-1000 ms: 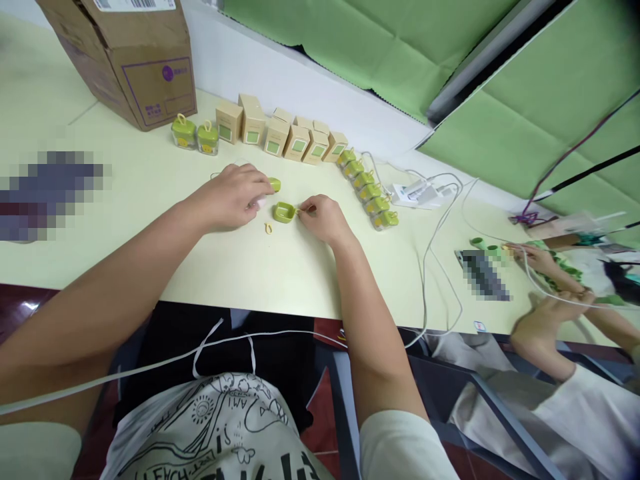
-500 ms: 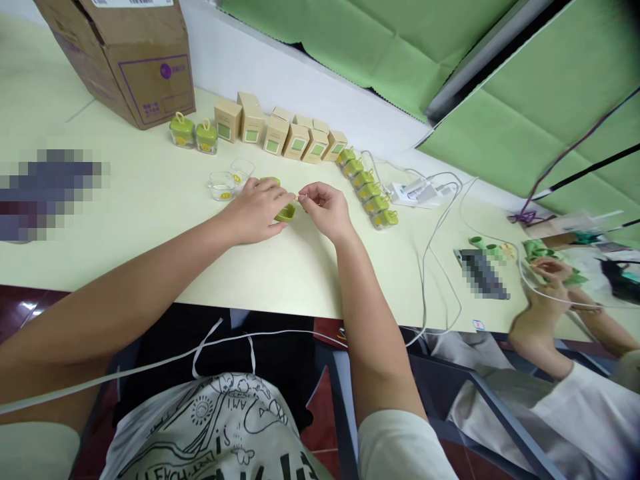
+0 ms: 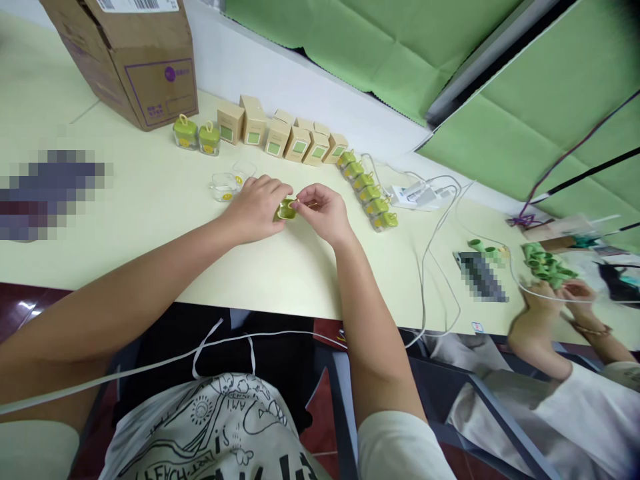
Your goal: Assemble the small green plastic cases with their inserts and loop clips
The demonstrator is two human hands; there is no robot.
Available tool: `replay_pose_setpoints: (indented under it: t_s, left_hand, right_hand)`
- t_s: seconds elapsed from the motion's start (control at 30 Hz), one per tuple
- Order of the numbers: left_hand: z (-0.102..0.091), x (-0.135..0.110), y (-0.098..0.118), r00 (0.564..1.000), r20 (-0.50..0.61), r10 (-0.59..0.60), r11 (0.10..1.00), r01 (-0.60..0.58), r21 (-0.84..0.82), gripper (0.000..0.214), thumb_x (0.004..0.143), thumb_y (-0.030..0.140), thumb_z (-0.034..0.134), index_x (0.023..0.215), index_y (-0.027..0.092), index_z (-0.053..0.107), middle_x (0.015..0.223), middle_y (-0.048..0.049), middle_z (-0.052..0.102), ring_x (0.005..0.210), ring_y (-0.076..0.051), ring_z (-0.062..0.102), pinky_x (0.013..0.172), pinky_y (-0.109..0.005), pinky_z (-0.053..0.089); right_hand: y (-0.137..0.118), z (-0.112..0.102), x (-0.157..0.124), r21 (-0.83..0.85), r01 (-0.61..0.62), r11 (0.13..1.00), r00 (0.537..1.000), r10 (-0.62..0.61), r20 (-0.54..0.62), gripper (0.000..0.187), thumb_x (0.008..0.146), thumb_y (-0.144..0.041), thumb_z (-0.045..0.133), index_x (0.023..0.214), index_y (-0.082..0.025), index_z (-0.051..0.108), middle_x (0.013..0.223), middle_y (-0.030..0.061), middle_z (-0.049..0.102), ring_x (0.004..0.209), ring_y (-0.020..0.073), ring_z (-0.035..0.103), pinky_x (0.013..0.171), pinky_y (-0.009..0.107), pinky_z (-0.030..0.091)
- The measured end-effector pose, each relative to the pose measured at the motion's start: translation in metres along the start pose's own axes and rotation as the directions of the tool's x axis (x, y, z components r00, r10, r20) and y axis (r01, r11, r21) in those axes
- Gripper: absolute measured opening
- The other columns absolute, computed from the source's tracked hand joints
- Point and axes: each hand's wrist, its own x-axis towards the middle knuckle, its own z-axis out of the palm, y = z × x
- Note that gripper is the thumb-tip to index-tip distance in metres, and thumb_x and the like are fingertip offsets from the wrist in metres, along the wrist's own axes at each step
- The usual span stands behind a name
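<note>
My left hand and my right hand meet over a small green lid on the pale table. The left fingers curl round the lid's left side. My right hand's fingers pinch a thin yellow piece at the lid's right edge. Two small clear cups with yellow marks stand just left of my left hand.
A cardboard box stands at the back left, with two green-lidded jars and a row of small tan cartons beside it. A line of finished green jars runs right of my hands. White cables lie beyond. Another person's hands work at far right.
My left hand left the clear cups and came onto the green lid. My right hand lifted with the yellow piece, then came down against the lid. The other person's hands shifted.
</note>
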Motion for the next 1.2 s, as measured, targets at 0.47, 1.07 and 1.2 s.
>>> replay_pose_setpoints:
  t_s: [0.47,1.07,1.2]
  left_hand:
    - [-0.002,-0.003,-0.005,0.992,-0.124,0.004,0.967,-0.035,-0.252,0.032,0.094,0.013,0.073,0.125,0.021,0.07,0.137,-0.0139,0.078,0.12,-0.029,0.078,0.104,-0.046,0.065]
    - [0.004,0.001,-0.017,0.98,0.041,-0.197,0.519,0.14,-0.843,0.048,0.074,0.022,0.089,0.122,0.022,0.087,0.118,-0.0054,0.084,0.104,-0.022,0.079,0.099,-0.042,0.068]
    - [0.0,0.001,-0.017,0.984,0.018,-0.179,0.502,0.108,-0.858,0.051,0.076,0.023,0.095,0.126,0.022,0.086,0.124,-0.007,0.086,0.113,-0.026,0.082,0.111,-0.047,0.068]
  right_hand:
    - [-0.013,0.007,-0.01,-0.416,0.278,0.866,0.957,-0.285,0.046,0.015,0.105,-0.018,0.077,0.103,-0.028,0.087,0.114,0.0056,0.092,0.115,0.0294,0.081,0.117,0.047,0.065]
    - [0.014,0.008,-0.003,-0.19,0.486,0.853,0.862,-0.504,-0.059,0.013,0.105,-0.039,0.084,0.101,-0.028,0.09,0.098,0.004,0.091,0.088,0.0236,0.079,0.086,0.041,0.069]
    - [0.015,0.009,-0.004,-0.176,0.501,0.847,0.85,-0.52,-0.083,0.011,0.106,-0.039,0.088,0.105,-0.029,0.093,0.097,0.0033,0.09,0.088,0.0238,0.079,0.086,0.042,0.069]
